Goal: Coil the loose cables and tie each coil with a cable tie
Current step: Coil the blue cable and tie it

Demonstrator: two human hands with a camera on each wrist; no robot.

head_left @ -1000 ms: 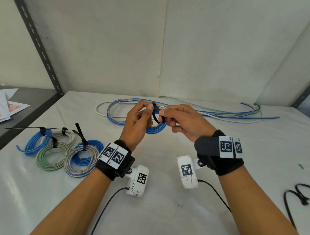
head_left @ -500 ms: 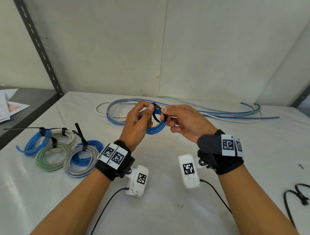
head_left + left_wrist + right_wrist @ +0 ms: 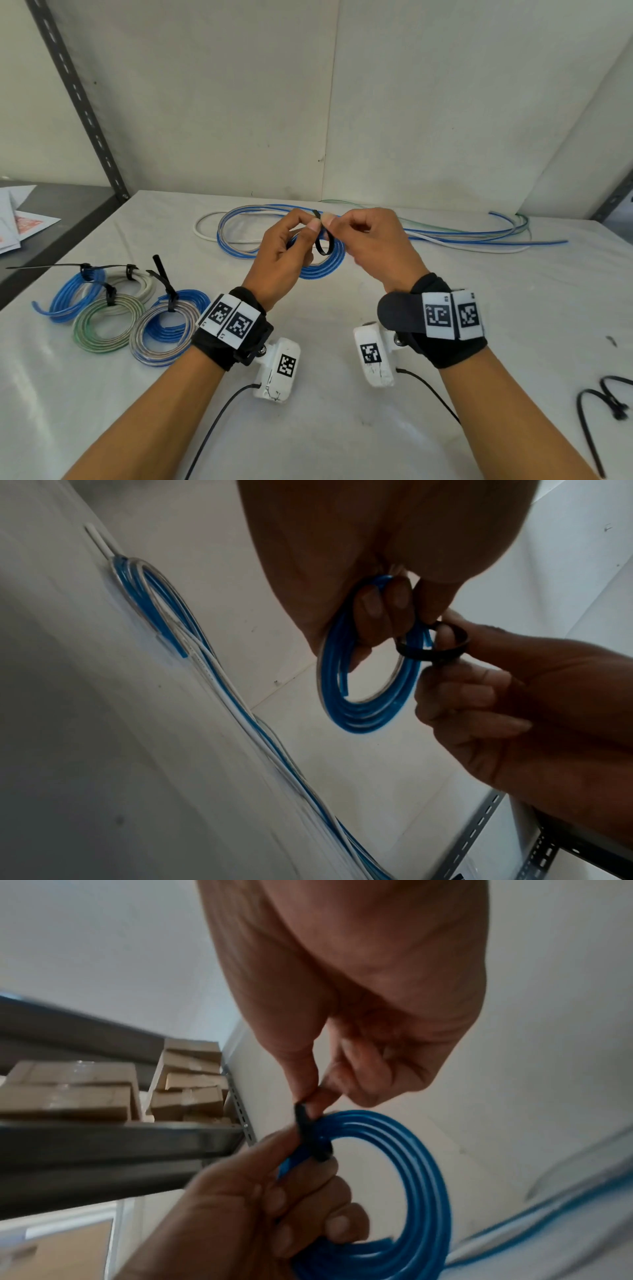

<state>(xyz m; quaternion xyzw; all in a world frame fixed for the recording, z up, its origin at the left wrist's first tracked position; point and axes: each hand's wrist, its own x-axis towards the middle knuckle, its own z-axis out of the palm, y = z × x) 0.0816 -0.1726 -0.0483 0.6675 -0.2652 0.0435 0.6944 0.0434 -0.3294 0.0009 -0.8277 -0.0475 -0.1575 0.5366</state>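
My left hand (image 3: 291,240) holds a blue cable coil (image 3: 325,267) above the table, fingers curled through it (image 3: 373,610). A black cable tie (image 3: 324,241) is looped round the coil's strands (image 3: 431,647). My right hand (image 3: 356,233) pinches the tie's upper end between thumb and forefinger (image 3: 308,1104), right beside my left thumb. The coil (image 3: 394,1191) hangs below both hands. Loose blue, white and greenish cables (image 3: 462,236) lie along the back of the table (image 3: 342,428).
Several tied coils (image 3: 116,308) with black ties lie at the left of the table. More black cable ties (image 3: 606,407) lie at the right edge. A dark shelf with papers (image 3: 24,222) stands at far left; cardboard boxes (image 3: 103,1093) sit on racking.
Both hands have risen slightly with the coil. The right fingertips have closed in against the left thumb at the top of the tie's loop.
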